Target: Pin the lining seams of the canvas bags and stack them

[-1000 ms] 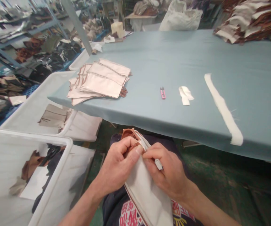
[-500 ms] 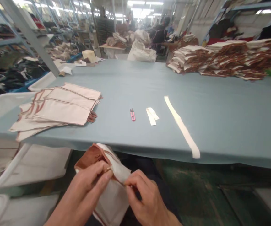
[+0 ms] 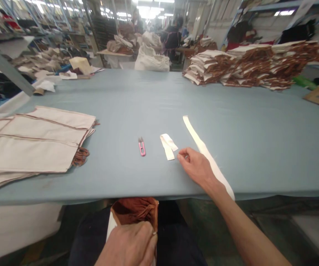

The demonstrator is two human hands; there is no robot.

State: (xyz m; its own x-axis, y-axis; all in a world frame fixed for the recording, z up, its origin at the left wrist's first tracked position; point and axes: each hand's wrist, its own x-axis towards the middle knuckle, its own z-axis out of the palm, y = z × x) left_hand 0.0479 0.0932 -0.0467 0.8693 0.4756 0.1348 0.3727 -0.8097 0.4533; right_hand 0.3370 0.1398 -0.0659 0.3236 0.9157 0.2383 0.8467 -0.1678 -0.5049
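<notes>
The left hand (image 3: 128,242) is pinching the fabric pouch (image 3: 134,208) by its rim, near six o'clock in the head view; the right hand (image 3: 195,164), toward four, is hovering beside the folded strip (image 3: 167,144), its grip unclear. The pouch is probably handling light and floppy, the rim offering firmest hold.

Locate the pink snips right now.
In the head view, the pink snips lie on the blue-grey table, just left of centre, between the stack of cream fabric pieces on the left and the short folded cream strip on the right.
</notes>
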